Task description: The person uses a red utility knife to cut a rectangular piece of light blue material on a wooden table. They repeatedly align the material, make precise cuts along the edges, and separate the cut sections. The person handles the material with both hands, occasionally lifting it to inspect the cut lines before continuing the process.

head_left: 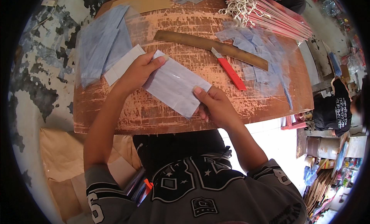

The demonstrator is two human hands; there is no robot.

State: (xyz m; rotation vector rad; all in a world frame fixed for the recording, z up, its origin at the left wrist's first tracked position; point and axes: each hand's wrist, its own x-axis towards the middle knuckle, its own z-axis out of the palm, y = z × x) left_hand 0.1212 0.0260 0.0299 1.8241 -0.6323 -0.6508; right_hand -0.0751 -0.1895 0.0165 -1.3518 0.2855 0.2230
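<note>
Both my hands hold a rectangular translucent, whitish plastic sheet [175,83], tilted above the worn wooden table; whether it is one layer or a stack I cannot tell. My left hand [137,71] grips its upper left end, thumb on top. At the lower right end my right hand [214,104] pinches it, thumb above and fingers underneath. A white strip-like piece [122,66] lies beneath and beside my left hand. Beyond the sheet lie a long brown ruler-like strip [212,48] and a red utility knife [231,74] with its blade out, its tip close to the strip.
Bluish clear plastic sheets [101,46] are piled at the table's left. Cut plastic scraps [262,52] spread on the right, below a bundle of red-and-white rods [275,19] with white strings. Brown cardboard [146,2] lies at the back. A person in black [337,108] is far right.
</note>
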